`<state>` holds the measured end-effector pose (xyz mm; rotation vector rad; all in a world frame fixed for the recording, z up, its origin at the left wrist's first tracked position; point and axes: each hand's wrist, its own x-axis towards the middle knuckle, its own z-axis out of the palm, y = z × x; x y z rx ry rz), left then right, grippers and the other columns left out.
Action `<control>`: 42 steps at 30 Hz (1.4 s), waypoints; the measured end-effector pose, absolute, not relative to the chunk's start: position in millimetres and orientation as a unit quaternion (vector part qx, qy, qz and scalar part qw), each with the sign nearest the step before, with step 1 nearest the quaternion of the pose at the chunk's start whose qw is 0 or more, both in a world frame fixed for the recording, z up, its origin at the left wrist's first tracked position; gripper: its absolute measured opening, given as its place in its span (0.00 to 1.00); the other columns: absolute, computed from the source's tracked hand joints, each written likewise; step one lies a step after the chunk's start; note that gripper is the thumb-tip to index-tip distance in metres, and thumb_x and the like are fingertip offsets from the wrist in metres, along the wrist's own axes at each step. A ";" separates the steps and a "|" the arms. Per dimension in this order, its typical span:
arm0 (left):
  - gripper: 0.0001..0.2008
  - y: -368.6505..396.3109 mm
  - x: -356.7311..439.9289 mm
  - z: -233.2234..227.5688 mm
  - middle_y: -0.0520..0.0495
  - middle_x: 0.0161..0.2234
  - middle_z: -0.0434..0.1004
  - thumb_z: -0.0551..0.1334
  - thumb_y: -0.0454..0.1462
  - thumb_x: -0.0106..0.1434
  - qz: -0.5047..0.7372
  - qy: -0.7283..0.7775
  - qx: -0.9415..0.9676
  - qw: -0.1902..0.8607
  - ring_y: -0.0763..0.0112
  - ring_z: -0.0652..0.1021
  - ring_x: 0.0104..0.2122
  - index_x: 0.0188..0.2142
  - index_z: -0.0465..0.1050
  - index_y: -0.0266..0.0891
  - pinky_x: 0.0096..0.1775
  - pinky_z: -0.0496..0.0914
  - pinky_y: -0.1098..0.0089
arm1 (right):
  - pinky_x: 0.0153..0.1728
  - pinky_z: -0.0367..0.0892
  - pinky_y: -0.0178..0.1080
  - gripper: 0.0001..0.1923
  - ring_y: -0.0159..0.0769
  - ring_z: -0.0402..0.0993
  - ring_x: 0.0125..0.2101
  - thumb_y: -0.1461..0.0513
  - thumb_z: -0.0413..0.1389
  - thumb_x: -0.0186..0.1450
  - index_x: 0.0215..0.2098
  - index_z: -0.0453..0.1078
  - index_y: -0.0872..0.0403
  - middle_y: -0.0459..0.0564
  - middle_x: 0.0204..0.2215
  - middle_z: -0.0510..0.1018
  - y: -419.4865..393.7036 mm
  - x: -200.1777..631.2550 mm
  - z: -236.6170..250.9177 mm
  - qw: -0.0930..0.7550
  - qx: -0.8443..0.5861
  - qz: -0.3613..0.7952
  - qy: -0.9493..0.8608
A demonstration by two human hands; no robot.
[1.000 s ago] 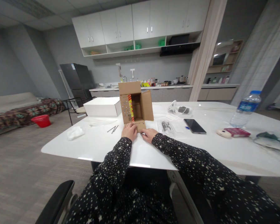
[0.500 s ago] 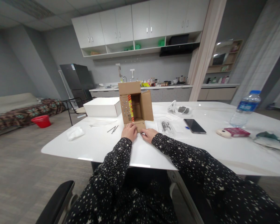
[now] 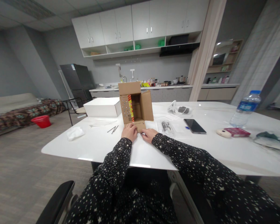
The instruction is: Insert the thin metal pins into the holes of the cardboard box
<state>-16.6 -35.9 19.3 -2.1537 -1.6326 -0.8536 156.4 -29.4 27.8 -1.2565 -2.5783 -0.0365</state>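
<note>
A small brown cardboard box point(image 3: 135, 102) lies on its side on the white table point(image 3: 102, 146), its opening facing me and its flaps spread. My left hand point(image 3: 129, 131) rests on the table at the near left of the lower flap point(image 3: 139, 125), fingers on its edge. My right hand point(image 3: 148, 134) lies at the flap's near right corner, fingertips touching it. Whether either hand grips the flap is unclear.
A white box point(image 3: 102, 106) stands behind the cardboard one to the left. Thin metal pins point(image 3: 113, 129) and a crumpled tissue point(image 3: 74, 133) lie left. Right of the box are a clear bag point(image 3: 168, 127), a phone point(image 3: 194, 126), a water bottle point(image 3: 245, 109) and a red pack point(image 3: 237, 132).
</note>
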 end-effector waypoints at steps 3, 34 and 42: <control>0.09 -35.3 -17.0 18.7 0.45 0.43 0.72 0.55 0.33 0.59 -0.298 -0.568 -0.752 0.155 0.62 0.71 0.45 0.37 0.74 0.42 0.48 0.66 0.61 | 0.38 0.62 0.36 0.15 0.38 0.74 0.37 0.59 0.46 0.66 0.47 0.70 0.50 0.50 0.38 0.79 -30.5 156.7 29.6 0.132 -0.434 -0.010 -0.891; 0.09 -32.8 -18.6 16.0 0.45 0.43 0.72 0.56 0.34 0.59 -0.301 -0.563 -0.754 0.156 0.62 0.71 0.45 0.36 0.73 0.41 0.47 0.66 0.62 | 0.38 0.62 0.36 0.15 0.38 0.73 0.37 0.60 0.47 0.66 0.47 0.70 0.51 0.50 0.38 0.79 -29.6 156.5 28.2 0.134 -0.431 -0.013 -0.892; 0.09 -32.1 -19.5 15.8 0.45 0.43 0.72 0.56 0.34 0.59 -0.298 -0.559 -0.757 0.159 0.61 0.70 0.45 0.36 0.73 0.41 0.47 0.66 0.62 | 0.37 0.62 0.35 0.15 0.38 0.74 0.36 0.60 0.48 0.65 0.46 0.70 0.51 0.50 0.36 0.79 -29.7 156.9 27.8 0.148 -0.428 -0.012 -0.892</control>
